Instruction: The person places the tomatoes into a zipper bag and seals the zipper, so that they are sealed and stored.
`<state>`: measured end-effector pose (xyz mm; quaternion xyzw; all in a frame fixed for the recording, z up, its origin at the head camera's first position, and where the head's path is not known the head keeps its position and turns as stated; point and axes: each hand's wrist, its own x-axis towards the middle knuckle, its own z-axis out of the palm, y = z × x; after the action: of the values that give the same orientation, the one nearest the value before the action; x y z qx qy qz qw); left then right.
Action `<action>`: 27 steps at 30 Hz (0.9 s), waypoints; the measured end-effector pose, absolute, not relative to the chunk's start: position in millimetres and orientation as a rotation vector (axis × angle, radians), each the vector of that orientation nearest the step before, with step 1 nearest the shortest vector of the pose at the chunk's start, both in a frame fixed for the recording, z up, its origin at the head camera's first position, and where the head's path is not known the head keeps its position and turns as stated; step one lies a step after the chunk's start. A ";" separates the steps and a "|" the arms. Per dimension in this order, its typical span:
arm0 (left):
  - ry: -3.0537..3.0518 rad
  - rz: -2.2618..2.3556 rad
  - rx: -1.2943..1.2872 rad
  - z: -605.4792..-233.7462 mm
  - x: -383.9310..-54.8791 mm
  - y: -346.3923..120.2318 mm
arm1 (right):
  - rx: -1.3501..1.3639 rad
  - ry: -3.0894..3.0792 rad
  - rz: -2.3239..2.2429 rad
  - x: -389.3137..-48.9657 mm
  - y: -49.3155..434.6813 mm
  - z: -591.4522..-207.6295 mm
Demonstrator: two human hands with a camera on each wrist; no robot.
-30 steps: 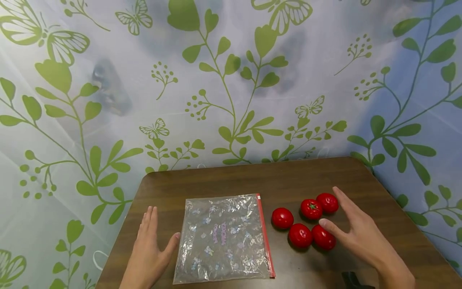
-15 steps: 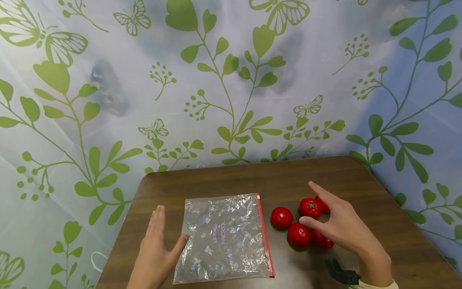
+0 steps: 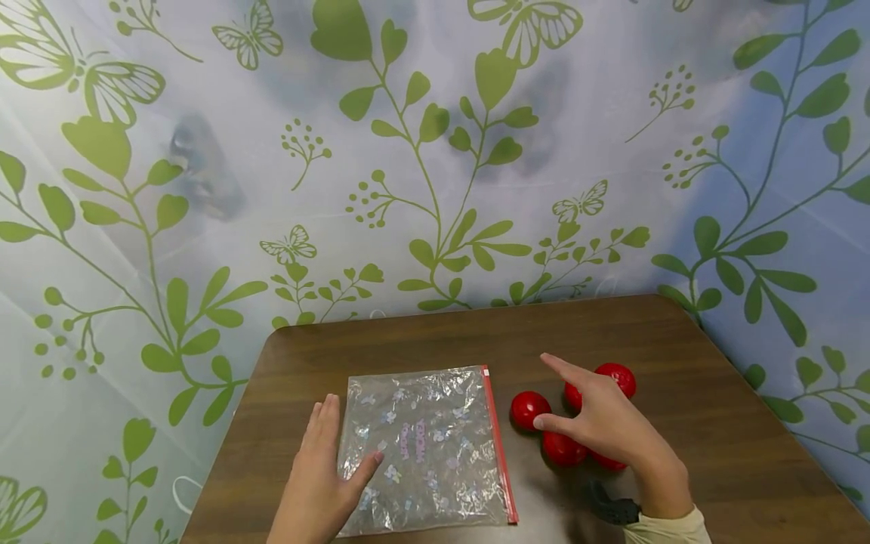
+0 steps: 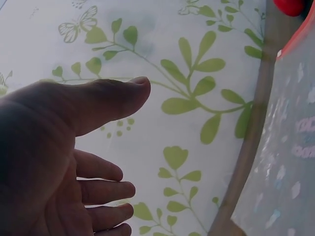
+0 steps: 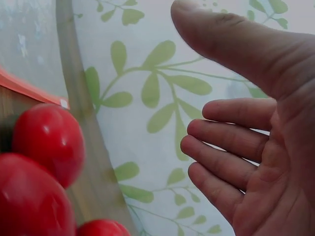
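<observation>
Pale sheeting [image 3: 272, 128] printed with green leaves and butterflies hangs behind a dark brown wood-grain table [image 3: 408, 340] with rounded far corners. From my distant post I see two bare hands over that table, both spread wide. On the left hand [image 3: 322, 476] the fingers lie side by side and the thumb stands well out; in the head view it overlaps the left edge of a flat, clear plastic zip bag [image 3: 421, 431], though I cannot tell whether it touches. I see the right hand [image 3: 601, 419] with fingers reaching forward and the thumb apart, over part of a cluster of five shiny red round tomatoes [image 3: 563, 451]. Its thumb tip overlaps the leftmost tomato [image 3: 526, 408] from above, while my right wrist view shows a gap between hand and fruit.

Purple lettering and small bluish prints cover the bag, and a red closure strip [image 3: 499, 446] runs along its right side, near the tomatoes. Around the right wrist I make out a black strap [image 3: 612, 508] and a cream sleeve [image 3: 669, 529]. Past the table's left edge, a thin white loop [image 3: 178, 495] shows against the sheeting.
</observation>
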<state>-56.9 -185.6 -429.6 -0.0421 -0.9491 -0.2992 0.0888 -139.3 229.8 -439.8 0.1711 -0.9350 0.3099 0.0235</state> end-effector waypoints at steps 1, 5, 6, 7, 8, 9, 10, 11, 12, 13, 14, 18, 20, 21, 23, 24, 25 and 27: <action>-2.831 -0.894 -0.125 -430.5 -57.3 -184.2 | 0.545 -2.890 0.959 -141.1 227.6 -441.4; -2.865 -0.914 -0.117 -433.4 -59.3 -178.8 | 0.563 -2.890 0.991 -147.9 218.4 -447.6; -2.871 -0.920 -0.114 -434.2 -59.7 -177.4 | 0.565 -2.895 0.999 -149.5 216.3 -449.1; -2.876 -0.923 -0.112 -435.3 -60.2 -176.0 | 0.561 -2.902 1.003 -150.9 214.2 -450.6; -2.878 -0.919 -0.115 -436.5 -60.7 -174.7 | 0.559 -2.908 1.012 -152.3 212.2 -452.0; -2.878 -0.916 -0.116 -437.9 -61.1 -173.5 | 0.559 -2.912 1.016 -153.4 210.2 -453.0; -2.875 -0.908 -0.117 -439.4 -61.5 -172.4 | 0.560 -2.914 1.026 -154.5 208.4 -454.0; -2.868 -0.908 -0.119 -441.0 -61.9 -171.5 | 0.563 -2.913 1.034 -155.7 206.8 -455.0; -2.860 -0.900 -0.128 -442.6 -62.2 -170.7 | 0.573 -2.909 1.039 -156.8 205.5 -456.1; -2.852 -0.890 -0.138 -444.2 -62.7 -170.1 | 0.580 -2.904 1.045 -157.9 204.1 -456.8; -2.846 -0.885 -0.143 -445.6 -63.1 -169.6 | 0.588 -2.899 1.051 -158.9 202.8 -457.5; -2.838 -0.879 -0.165 -450.8 -64.6 -168.0 | 0.617 -2.890 1.074 -162.8 198.4 -460.1; -2.857 -0.893 -0.147 -453.4 -65.4 -167.1 | 0.622 -2.897 1.088 -164.5 196.3 -461.4; -2.867 -0.899 -0.141 -454.7 -65.6 -166.7 | 0.625 -2.901 1.096 -165.2 195.4 -462.2; -2.896 -0.909 -0.113 -457.5 -66.3 -165.9 | 0.634 -2.910 1.095 -166.9 193.8 -464.5; -2.911 -0.907 -0.102 -458.8 -66.6 -165.5 | 0.635 -2.914 1.090 -167.8 193.2 -465.9; -2.928 -0.913 -0.083 -459.8 -67.1 -164.9 | 0.634 -2.917 1.084 -168.7 192.6 -467.4; -2.955 -0.914 -0.062 -462.2 -68.3 -164.0 | 0.633 -2.919 1.072 -170.6 191.3 -470.3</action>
<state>-68.3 -164.0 -462.2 -0.0202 -0.9549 -0.2954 0.0240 -170.6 191.3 -470.3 0.1994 -0.9198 0.3377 -0.0160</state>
